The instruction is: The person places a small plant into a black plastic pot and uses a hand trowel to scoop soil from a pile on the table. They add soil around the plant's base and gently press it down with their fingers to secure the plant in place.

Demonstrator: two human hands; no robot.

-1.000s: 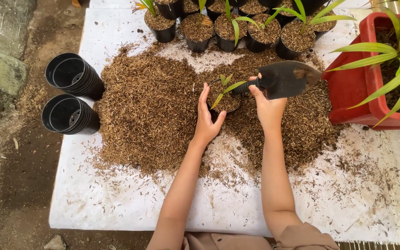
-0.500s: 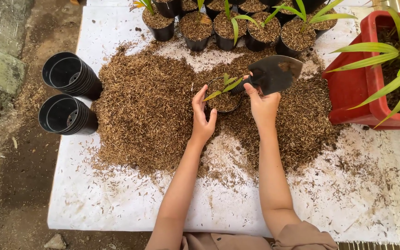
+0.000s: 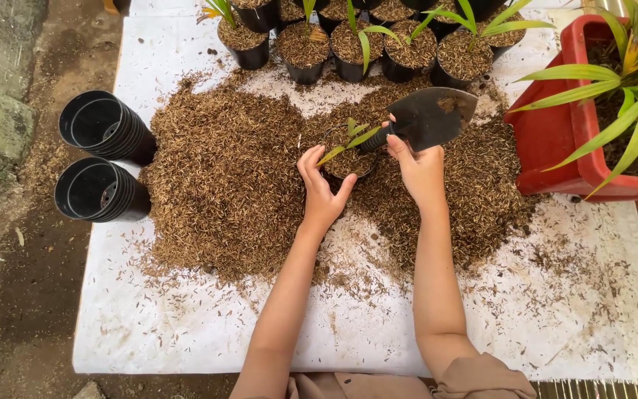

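Meanwhile, left hand (image 3: 321, 193) cupping seedling pot (image 3: 348, 159), right hand (image 3: 416, 166) gripping trowel (image 3: 428, 117), husk heap (image 3: 223, 177) all around.

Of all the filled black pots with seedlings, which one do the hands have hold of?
The small pot sunk in the husk pile, cupped by the left hand; the others stand untouched in a row at the far edge.

A small black pot (image 3: 348, 164) holding 1 green seedling (image 3: 348, 138) sits upright in the brown husk heap, a black trowel (image 3: 428, 117) held level just beside it.
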